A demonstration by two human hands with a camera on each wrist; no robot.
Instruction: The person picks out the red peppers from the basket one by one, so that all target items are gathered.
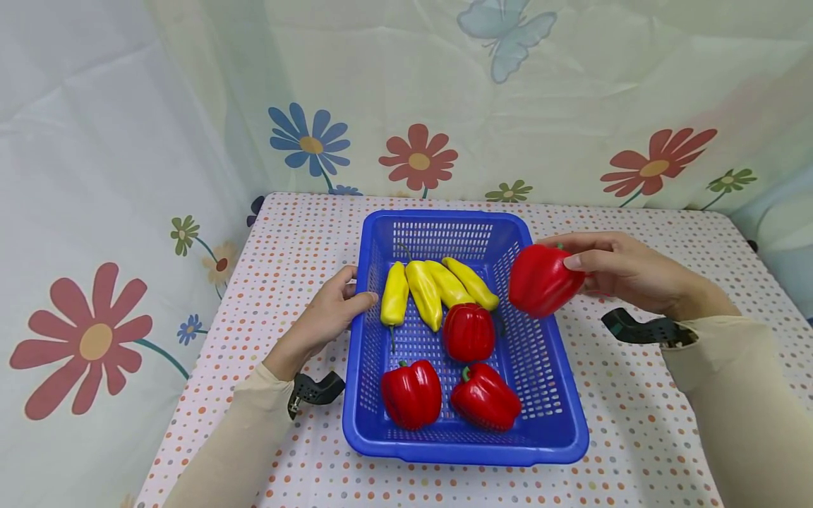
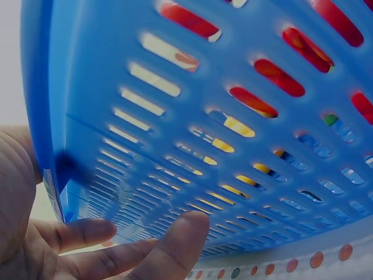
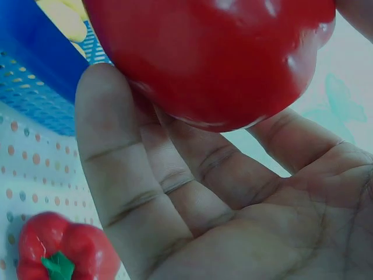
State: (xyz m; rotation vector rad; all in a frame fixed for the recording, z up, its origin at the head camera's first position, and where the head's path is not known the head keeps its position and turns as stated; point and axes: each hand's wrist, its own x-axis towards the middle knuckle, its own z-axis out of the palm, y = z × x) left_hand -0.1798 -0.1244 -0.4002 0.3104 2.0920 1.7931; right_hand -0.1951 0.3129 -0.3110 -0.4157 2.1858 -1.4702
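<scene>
My right hand [image 1: 635,275] holds a red bell pepper [image 1: 545,281] above the right rim of a blue basket [image 1: 466,455], thumb on top. In the right wrist view the fingers [image 3: 116,157] lie beneath the red pepper [image 3: 215,64]. With the thumb over its left rim, my left hand [image 1: 324,310] grips the basket; the left wrist view has the fingers [image 2: 180,245] along the slotted outside of the basket [image 2: 134,23]. Inside lie several long yellow peppers [image 1: 423,293] towards the back, and three red bell peppers [image 1: 411,395] nearer the front.
Another red bell pepper [image 3: 67,248] rests on the dotted tablecloth [image 3: 35,175] outside the basket, mostly hidden behind my right hand in the head view. A flowered curtain [image 1: 540,141] hangs behind the table and along its left side.
</scene>
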